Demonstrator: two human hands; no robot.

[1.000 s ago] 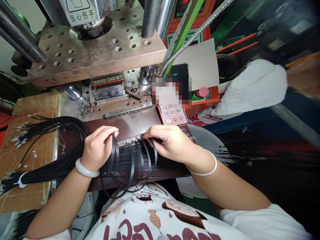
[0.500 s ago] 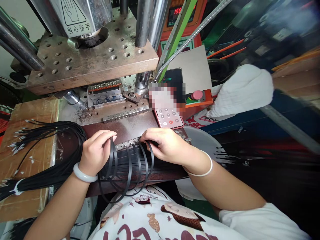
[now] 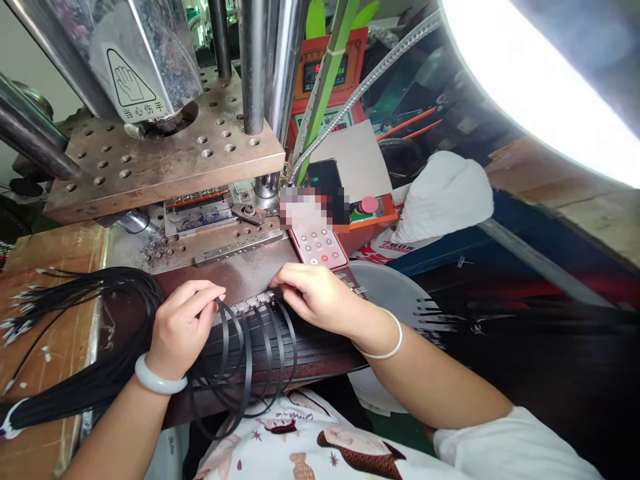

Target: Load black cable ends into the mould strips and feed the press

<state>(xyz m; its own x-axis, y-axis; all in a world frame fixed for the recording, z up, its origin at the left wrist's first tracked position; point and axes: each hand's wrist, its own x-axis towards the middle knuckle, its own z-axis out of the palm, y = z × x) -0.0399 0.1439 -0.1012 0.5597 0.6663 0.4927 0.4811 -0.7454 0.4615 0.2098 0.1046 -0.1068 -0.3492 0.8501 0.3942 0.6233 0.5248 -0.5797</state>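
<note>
Several black flat cables (image 3: 249,360) loop down from a narrow metal fixture (image 3: 255,301) on the dark work surface. My left hand (image 3: 184,320) is closed at the fixture's left end, its thumb and forefinger pinched at a black cable. My right hand (image 3: 313,293) is at the fixture's right end, fingers bent and pressed together beside the rightmost cable; what its fingertips hold, if anything, is hidden. A slotted metal bar (image 3: 240,248) lies behind the fixture, in front of the press.
The press's thick plate (image 3: 165,157) overhangs the back left. A phone (image 3: 323,248) rests behind my right hand. A bundle of black cables (image 3: 125,293) lies left on a wooden board (image 3: 55,250). A red button (image 3: 369,205) and a bright lamp (image 3: 560,73) are on the right.
The view has shifted, and the lamp now shows at the upper right. My right hand's fingers have come away from the rightmost cable loop. My left hand remains at the fixture's left end.
</note>
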